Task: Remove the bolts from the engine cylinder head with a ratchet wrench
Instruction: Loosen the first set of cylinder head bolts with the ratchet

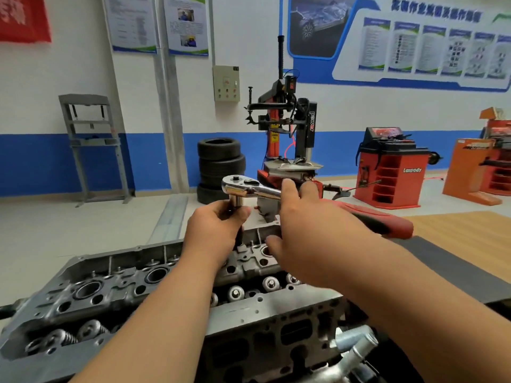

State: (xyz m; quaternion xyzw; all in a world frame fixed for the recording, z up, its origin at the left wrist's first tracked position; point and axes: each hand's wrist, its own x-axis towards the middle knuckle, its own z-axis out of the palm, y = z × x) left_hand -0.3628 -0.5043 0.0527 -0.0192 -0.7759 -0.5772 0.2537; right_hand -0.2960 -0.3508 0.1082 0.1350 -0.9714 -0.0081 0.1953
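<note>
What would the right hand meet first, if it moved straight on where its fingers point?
Likely nothing near: the right hand lies over the wrench, and its fingers point to the far tyre changer. Depth is unclear.

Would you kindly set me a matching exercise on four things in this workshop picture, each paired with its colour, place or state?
Things:
1. left hand
2. wrench handle
3. tyres
4. cylinder head

Descriptions:
A. black, stacked
B. red
C. grips the socket
D. grey metal, nearest the camera

Pairs: 1-C, 2-B, 3-A, 4-D.
</note>
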